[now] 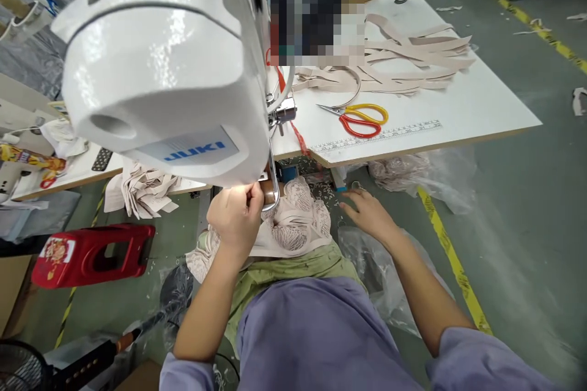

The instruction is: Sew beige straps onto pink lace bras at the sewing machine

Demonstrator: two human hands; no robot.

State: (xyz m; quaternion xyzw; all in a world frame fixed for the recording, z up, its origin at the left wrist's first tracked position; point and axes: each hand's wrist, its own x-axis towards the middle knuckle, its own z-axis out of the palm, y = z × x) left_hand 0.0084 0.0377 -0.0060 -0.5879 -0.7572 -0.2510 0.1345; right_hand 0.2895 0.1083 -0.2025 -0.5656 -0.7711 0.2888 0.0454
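My left hand [235, 214] is closed beside the needle area of a white sewing machine [156, 73], its fingers curled and thumb pressed in. What it pinches is hidden by the hand itself. A beige lace bra [298, 226] hangs below the machine arm and spreads over my lap, just right of this hand; more lace shows left of my wrist. Out to the right, my right hand [369, 212] is held in the air with fingers spread, apart from the bra and holding nothing.
On the white table [486, 110] lie scissors [364, 119] with red and yellow handles, a clear ruler [380, 136] and beige fabric strips [413, 61]. Cut beige pieces [142, 189] hang at the left edge. A red stool [98, 256] and plastic bags [380, 263] are on the floor.
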